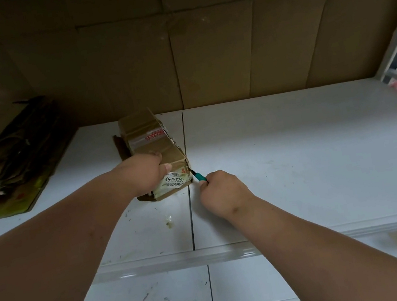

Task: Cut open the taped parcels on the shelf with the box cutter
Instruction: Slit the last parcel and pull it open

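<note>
Left hand (pixel 147 174) grips the parcel (pixel 153 149) on the shelf (pixel 298 154); right hand (pixel 221 190) clenches the cutter (pixel 198 176), tip at the near corner. Cut shallowly, along the tape.

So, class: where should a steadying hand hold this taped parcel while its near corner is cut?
Probably the parcel's left edge, from the left, as the left hand does. The box cutter in the right hand works the near right corner, so fingers stay clear.
</note>
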